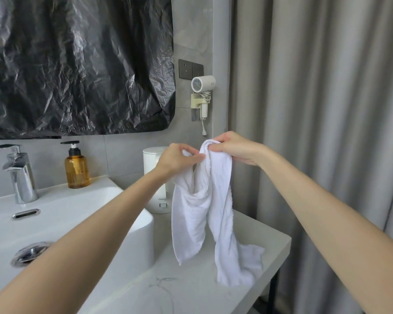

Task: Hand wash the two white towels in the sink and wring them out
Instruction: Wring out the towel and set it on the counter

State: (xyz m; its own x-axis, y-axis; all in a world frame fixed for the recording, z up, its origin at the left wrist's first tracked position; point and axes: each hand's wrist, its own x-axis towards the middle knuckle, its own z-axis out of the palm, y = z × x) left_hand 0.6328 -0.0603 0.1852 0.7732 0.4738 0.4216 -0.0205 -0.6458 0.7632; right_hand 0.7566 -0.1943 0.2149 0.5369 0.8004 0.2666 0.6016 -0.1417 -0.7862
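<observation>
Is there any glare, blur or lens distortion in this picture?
Head view: soft, even light; glare streaks on the black plastic sheet and the chrome tap; the wide-angle lens stretches the forearms near the edges; the towel is sharp, no motion blur.

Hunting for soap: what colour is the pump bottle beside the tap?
Amber bottle with a black pump; head view.
</observation>
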